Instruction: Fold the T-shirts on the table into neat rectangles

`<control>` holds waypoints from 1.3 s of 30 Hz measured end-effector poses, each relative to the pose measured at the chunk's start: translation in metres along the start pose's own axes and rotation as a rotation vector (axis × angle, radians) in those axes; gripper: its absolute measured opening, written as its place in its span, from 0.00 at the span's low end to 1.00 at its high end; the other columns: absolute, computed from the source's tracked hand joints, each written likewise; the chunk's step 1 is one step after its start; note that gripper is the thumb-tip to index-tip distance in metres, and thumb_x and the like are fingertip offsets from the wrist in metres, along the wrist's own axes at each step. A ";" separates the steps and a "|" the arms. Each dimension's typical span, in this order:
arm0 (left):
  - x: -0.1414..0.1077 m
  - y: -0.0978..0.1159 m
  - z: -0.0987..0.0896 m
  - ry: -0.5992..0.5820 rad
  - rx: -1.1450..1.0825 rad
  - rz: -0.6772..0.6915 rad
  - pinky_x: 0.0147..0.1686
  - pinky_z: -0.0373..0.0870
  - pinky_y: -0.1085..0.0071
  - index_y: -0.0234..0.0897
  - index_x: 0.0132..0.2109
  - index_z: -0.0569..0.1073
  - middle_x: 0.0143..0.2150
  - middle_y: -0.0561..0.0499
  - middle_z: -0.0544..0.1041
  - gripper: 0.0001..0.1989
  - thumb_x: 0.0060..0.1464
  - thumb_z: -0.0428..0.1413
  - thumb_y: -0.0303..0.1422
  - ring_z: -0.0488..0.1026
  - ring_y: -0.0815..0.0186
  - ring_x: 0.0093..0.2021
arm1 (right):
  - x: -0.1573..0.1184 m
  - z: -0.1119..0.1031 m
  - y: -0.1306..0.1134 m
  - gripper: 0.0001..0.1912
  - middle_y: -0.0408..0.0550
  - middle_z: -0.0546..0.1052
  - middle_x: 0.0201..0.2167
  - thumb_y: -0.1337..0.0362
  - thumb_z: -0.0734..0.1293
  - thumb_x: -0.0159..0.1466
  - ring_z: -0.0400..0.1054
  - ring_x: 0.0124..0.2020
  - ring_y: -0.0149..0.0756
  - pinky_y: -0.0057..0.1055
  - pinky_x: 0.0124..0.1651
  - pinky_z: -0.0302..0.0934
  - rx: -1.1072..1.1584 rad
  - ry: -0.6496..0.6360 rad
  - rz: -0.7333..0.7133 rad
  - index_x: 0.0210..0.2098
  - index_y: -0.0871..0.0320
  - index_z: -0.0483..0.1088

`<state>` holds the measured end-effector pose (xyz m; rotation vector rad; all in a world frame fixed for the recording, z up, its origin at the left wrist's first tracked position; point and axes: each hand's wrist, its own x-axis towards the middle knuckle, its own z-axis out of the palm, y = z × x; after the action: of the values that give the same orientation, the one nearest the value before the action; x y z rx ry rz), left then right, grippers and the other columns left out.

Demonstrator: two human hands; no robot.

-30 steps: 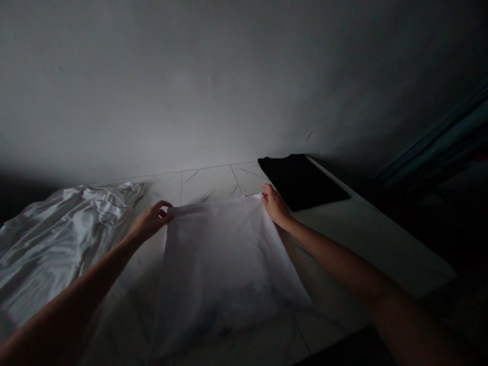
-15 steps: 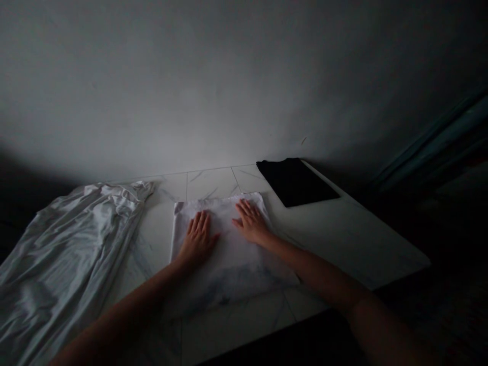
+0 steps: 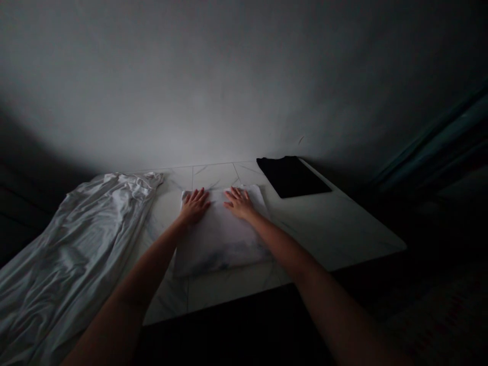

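My left hand [image 3: 195, 206] and my right hand [image 3: 238, 203] lie palm down with fingers spread on the far part of a folded white cloth [image 3: 221, 244]. Neither hand grips it. The cloth is a flat rectangle lying on a white marble-patterned surface [image 3: 324, 229]. Left of my left hand lies a long, creased white garment [image 3: 84, 244], not touching that hand. Beyond my right hand lies a folded black garment [image 3: 292, 175].
The white surface meets a grey wall [image 3: 244, 91] at the back and ends in a front edge, with dark floor below. A dark teal curtain [image 3: 430, 145] hangs at the far right.
My hands have let go of the cloth's far corners and now press flat on it, sliding toward its far edge. The cloth looks shorter and more compact, and the view has drawn back.
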<state>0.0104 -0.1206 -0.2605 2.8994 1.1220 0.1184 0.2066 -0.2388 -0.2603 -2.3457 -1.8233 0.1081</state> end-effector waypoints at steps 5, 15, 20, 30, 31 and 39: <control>-0.008 -0.026 -0.016 -0.046 0.051 -0.181 0.69 0.42 0.43 0.43 0.72 0.56 0.76 0.43 0.49 0.29 0.68 0.40 0.43 0.43 0.46 0.75 | -0.010 -0.017 0.035 0.30 0.61 0.47 0.74 0.54 0.54 0.74 0.41 0.74 0.53 0.56 0.71 0.37 0.042 0.015 0.217 0.72 0.60 0.53; -0.116 0.098 0.008 0.063 -0.039 0.075 0.67 0.52 0.45 0.30 0.72 0.54 0.74 0.38 0.53 0.29 0.67 0.39 0.33 0.47 0.45 0.74 | -0.091 0.022 -0.072 0.28 0.60 0.50 0.73 0.63 0.53 0.73 0.44 0.74 0.48 0.54 0.72 0.40 0.062 0.032 0.016 0.71 0.62 0.54; -0.172 0.081 0.023 0.151 -0.026 0.037 0.68 0.50 0.45 0.42 0.72 0.56 0.75 0.43 0.52 0.29 0.68 0.41 0.44 0.48 0.49 0.74 | -0.146 0.023 -0.072 0.30 0.58 0.52 0.73 0.52 0.53 0.73 0.46 0.73 0.49 0.54 0.72 0.40 0.070 0.156 -0.018 0.70 0.60 0.56; -0.239 0.054 0.023 0.444 -0.105 -0.193 0.61 0.62 0.47 0.29 0.66 0.62 0.63 0.30 0.68 0.31 0.65 0.46 0.47 0.62 0.45 0.66 | -0.212 0.031 0.003 0.30 0.66 0.66 0.65 0.51 0.56 0.72 0.59 0.65 0.52 0.51 0.63 0.53 0.057 0.482 0.198 0.65 0.64 0.61; -0.243 0.051 0.018 0.447 -0.117 -0.268 0.59 0.64 0.46 0.29 0.63 0.65 0.60 0.30 0.71 0.29 0.64 0.47 0.47 0.65 0.44 0.63 | -0.219 0.029 0.012 0.29 0.67 0.69 0.61 0.51 0.57 0.71 0.63 0.62 0.52 0.51 0.60 0.56 0.068 0.536 0.261 0.63 0.64 0.64; -0.226 0.039 -0.018 0.206 -0.333 -0.637 0.48 0.68 0.49 0.41 0.39 0.76 0.43 0.43 0.77 0.14 0.55 0.54 0.45 0.72 0.47 0.48 | -0.231 0.009 0.046 0.19 0.54 0.79 0.36 0.46 0.66 0.62 0.72 0.41 0.47 0.43 0.46 0.62 0.302 0.468 0.517 0.31 0.56 0.76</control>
<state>-0.1320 -0.3017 -0.2541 2.1623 1.7927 0.5282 0.1915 -0.4724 -0.2882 -2.3084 -0.9035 -0.0914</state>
